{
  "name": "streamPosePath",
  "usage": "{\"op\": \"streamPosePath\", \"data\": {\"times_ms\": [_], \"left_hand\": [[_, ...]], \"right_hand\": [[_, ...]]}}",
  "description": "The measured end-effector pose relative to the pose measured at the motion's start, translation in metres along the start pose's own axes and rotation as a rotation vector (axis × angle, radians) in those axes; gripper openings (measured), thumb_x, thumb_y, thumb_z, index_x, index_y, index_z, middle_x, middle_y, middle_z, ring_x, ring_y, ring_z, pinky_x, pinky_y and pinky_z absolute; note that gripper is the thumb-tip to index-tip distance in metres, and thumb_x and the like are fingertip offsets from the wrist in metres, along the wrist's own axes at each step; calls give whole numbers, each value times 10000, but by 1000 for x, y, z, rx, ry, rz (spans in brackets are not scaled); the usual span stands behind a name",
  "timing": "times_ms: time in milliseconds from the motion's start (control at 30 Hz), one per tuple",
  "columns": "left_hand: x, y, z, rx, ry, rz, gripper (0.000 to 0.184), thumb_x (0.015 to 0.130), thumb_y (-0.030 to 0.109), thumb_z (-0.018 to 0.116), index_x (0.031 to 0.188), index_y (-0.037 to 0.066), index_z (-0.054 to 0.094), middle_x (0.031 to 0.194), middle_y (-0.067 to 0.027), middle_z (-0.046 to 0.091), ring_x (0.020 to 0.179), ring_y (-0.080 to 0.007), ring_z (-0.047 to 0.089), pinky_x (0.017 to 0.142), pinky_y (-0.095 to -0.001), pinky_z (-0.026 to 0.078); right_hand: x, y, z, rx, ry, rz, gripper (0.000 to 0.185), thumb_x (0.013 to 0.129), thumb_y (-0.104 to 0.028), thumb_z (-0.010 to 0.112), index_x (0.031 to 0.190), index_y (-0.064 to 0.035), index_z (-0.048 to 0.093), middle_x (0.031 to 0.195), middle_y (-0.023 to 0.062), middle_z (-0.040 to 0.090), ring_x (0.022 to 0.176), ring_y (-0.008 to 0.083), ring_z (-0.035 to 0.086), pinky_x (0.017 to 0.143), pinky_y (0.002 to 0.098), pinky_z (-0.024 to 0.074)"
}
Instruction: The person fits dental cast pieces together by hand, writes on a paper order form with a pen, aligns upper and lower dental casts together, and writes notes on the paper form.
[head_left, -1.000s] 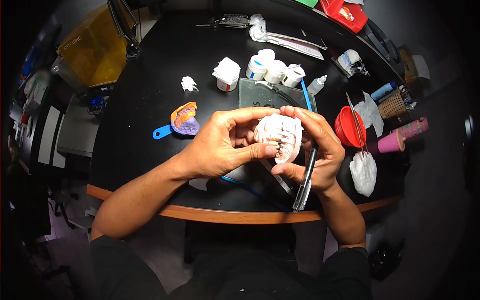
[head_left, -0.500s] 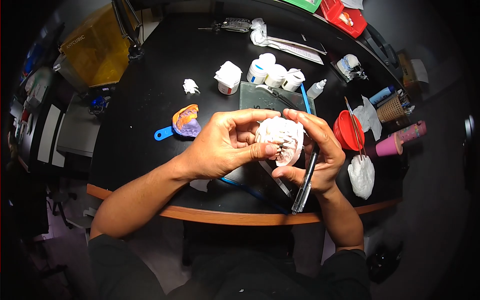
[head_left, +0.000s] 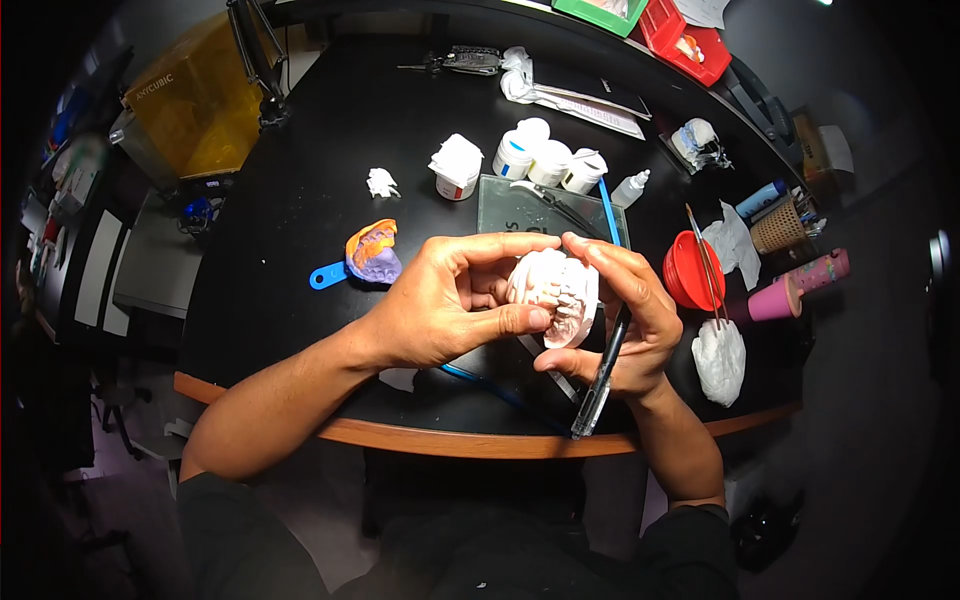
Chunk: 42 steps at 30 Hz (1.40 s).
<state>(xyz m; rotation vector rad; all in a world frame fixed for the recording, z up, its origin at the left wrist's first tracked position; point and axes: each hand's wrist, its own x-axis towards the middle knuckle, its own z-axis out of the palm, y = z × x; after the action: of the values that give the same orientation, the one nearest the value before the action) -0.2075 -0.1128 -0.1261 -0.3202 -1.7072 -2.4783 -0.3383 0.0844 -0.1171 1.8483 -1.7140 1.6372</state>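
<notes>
Two bare hands meet above the near part of the desk (head_left: pixel 300 170), beyond its wooden front edge (head_left: pixel 480 441). Nearest is a black pen (head_left: pixel 606 365), tucked in the right hand (head_left: pixel 645 330); its long axis slants from those fingers towards the front edge and slightly left. A pale dental cast (head_left: pixel 577 303) sits between the hands, to the right of the left hand (head_left: pixel 435 305) and to the left of the right one. The left hand grips it, thumb across its near left side and index finger reaching over its far side. The right hand curves round the other side, so both are close, though the left covers more of it. The cast's tooth row runs roughly far to near; whether the right thumb touches its near end, I cannot tell.

Farther out, a blue-handled impression tray (head_left: pixel 375 258) lies to the left and a red bowl (head_left: pixel 688 280) stands to the right. Beyond the hands is a glass slab (head_left: pixel 495 198) with dark lettering, of which only an "S" reads surely. White jars (head_left: pixel 550 163) stand behind it, their labels too small to read. At far left, a yellow cover (head_left: pixel 200 110) reads "ANYCUBIC".
</notes>
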Motion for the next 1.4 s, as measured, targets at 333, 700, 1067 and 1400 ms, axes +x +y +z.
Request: {"op": "streamPosePath", "data": {"times_ms": [333, 700, 1067, 1400], "left_hand": [[1, 3, 1, 58, 65, -55, 548, 897, 143, 861, 1354, -58, 632, 972, -66, 754, 788, -54, 696, 709, -197, 561], [-1, 3, -1, 151, 83, -76, 519, 900, 220, 865, 1272, -77, 657, 912, -104, 770, 726, -76, 721, 663, -211, 574], [-1, 8, -5, 179, 44, -149, 586, 919, 275, 843, 1338, -71, 622, 981, -93, 758, 809, -87, 714, 710, -239, 604], [-1, 5, -7, 224, 5, -79, 610, 930, 166, 825, 1447, -40, 574, 1140, -120, 752, 955, -120, 720, 783, -263, 616]], "right_hand": [[-4, -4, 1, 96, -20, 141, 961, 602, -299, 1038, 1371, 92, 615, 1270, 240, 664, 1192, 310, 689, 1015, 416, 594], [-4, -3, -1, 71, -60, 162, 977, 605, -360, 1025, 1362, 100, 611, 1259, 239, 663, 1172, 313, 698, 972, 428, 619], [-4, 1, -2, 98, -63, 168, 988, 616, -379, 1017, 1382, 91, 605, 1273, 230, 665, 1182, 307, 693, 974, 400, 608], [-3, -5, -1, 79, -57, 152, 989, 626, -335, 1017, 1408, 86, 583, 1302, 239, 638, 1218, 319, 673, 1017, 439, 598]]}}
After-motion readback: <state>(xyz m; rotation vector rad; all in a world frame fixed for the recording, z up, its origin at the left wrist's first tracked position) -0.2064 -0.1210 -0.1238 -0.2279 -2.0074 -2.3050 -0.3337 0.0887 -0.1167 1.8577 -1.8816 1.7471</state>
